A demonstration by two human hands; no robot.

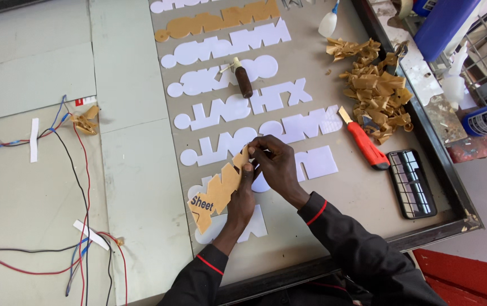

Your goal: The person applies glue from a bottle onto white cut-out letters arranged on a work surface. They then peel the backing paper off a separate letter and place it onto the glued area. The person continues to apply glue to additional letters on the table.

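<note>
Head view: brown paper-backed cutout (218, 192), seemingly zigzag-edged.

Bright, even daylight, soft shadows (slight wide-angle bending at edges), mostly sharp

Both arms wear long black sleeves, each with 1 thin red stripe near the cuff; the left hand (240, 205) and right hand (277, 166) are bare.

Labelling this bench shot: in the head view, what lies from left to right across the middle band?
Red, blue and black wires → left hand holding the brown-backed cut-out strip → right hand → red utility knife → black phone.
</note>
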